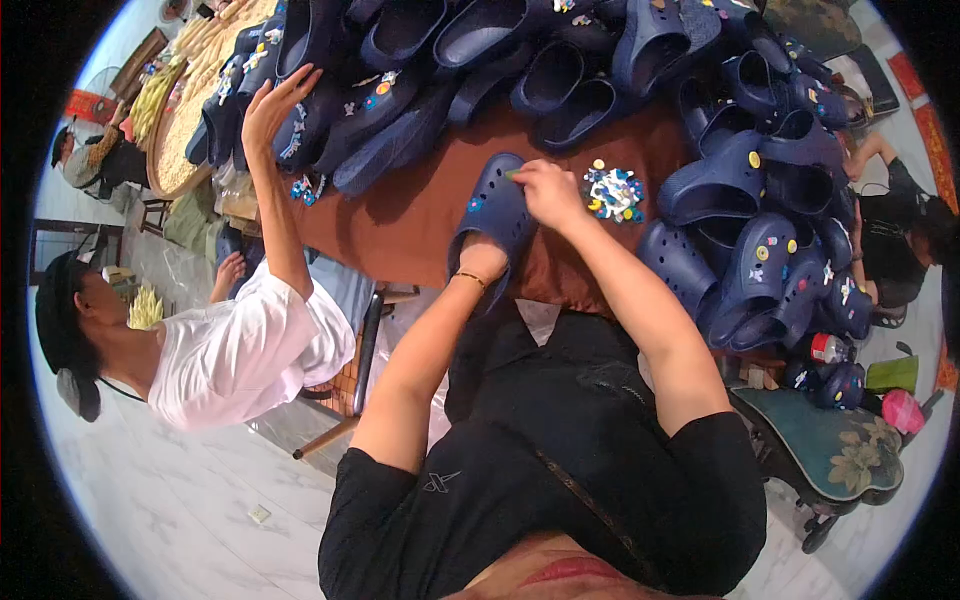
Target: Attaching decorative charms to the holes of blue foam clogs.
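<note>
A navy blue clog (497,205) with rows of holes rests at the near edge of the brown-covered table, toe pointing away. My left hand (484,257) is pushed into its opening, so the fingers are hidden inside. A small blue charm (474,205) sits on the left of the clog's upper. My right hand (553,195) is closed in a pinch on a small green charm (511,174) at the right of the toe, against the clog's surface. Just right of that hand lies a pile of small charms (614,194) in white, blue and yellow.
Navy clogs (490,30) are heaped along the far side, and more clogs (715,180) at the right. A co-worker (240,340) in a white shirt sits at my left, one arm raised toward the heap. Another person (895,230) is at the far right. A green-seated chair (825,440) stands nearer.
</note>
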`<state>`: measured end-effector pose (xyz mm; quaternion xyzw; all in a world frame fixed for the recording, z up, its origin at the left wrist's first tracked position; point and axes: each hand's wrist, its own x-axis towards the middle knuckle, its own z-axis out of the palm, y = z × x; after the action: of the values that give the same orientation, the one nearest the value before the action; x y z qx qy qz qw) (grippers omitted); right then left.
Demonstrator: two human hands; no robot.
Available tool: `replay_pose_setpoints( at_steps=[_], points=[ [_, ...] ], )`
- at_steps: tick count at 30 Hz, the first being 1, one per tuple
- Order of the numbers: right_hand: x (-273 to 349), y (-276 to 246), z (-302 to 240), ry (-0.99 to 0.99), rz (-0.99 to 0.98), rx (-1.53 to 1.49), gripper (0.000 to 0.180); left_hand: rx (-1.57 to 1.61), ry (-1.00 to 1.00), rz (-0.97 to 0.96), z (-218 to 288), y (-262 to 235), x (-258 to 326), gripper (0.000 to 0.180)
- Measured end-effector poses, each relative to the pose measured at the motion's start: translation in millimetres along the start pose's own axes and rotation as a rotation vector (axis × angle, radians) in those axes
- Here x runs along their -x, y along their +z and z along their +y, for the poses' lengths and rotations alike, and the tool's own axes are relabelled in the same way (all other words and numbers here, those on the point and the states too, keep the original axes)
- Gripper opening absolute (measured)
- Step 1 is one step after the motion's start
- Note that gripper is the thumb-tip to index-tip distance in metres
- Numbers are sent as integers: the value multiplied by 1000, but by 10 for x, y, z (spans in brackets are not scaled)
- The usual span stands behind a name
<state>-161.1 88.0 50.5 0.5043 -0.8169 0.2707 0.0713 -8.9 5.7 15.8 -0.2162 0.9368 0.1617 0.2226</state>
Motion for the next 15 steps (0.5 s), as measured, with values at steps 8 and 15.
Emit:
replay_pose_setpoints(
  at_steps=[8, 15],
  points=[
    [30, -293, 816, 594, -192, 517, 20, 200, -18, 137, 109, -150, 120, 27],
    [111, -179, 866, 399, -76, 555, 13, 36, -78, -224, 108, -202, 82, 42]
  ],
)
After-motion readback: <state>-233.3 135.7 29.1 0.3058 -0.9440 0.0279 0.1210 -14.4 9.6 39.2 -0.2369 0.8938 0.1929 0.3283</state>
